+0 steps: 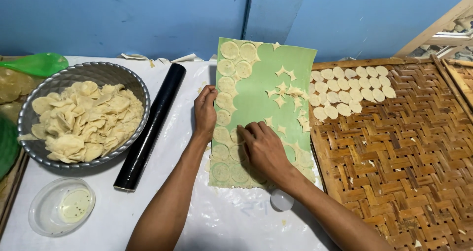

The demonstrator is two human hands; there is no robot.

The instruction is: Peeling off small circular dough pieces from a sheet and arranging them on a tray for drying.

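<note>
A green sheet (261, 90) lies on the white-covered table, carrying thin round dough discs (227, 66) along its left side and star-shaped dough scraps (283, 90) in the middle. My left hand (204, 110) rests on the sheet's left edge, fingers pressing it down. My right hand (263, 150) lies on the lower part of the sheet, fingertips pinching at a dough disc (235, 135). Neither hand has lifted anything off the sheet.
A woven bamboo tray (409, 157) at right holds rows of dough discs (345, 90) at its far corner. A metal bowl (130, 81) of dough scraps, a black rolling pin (150, 127), a clear lidded dish (59, 206) and a small round cutter (282, 200) sit around.
</note>
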